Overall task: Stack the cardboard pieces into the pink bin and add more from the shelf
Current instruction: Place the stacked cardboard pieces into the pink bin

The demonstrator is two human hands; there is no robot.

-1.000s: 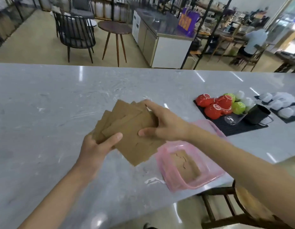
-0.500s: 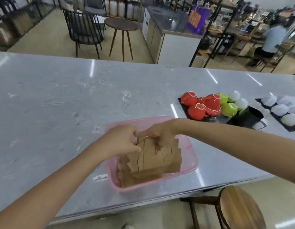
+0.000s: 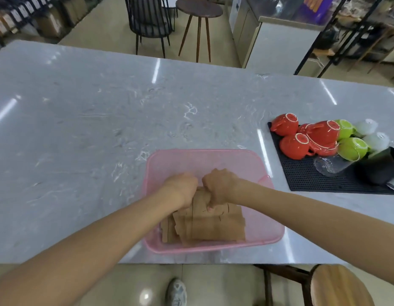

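Observation:
A translucent pink bin [image 3: 204,159] sits on the grey marble counter close to its near edge. Brown cardboard pieces [image 3: 216,226] stand bunched on edge inside it, leaning toward me. My left hand [image 3: 182,187] and my right hand [image 3: 220,186] are both down in the bin, side by side, fingers curled over the top edge of the cardboard pieces. The far ends of the pieces are hidden behind my hands.
A black mat [image 3: 306,177] at the right carries upturned red cups [image 3: 295,145], green cups [image 3: 351,147], white cups, a glass and a black jug. A wooden stool [image 3: 339,286] stands below the counter edge. Chairs and a round side table stand beyond the counter.
A second ago both hands held the fanned cardboard above the counter left of the bin. They brought it into the bin and now press it lower there.

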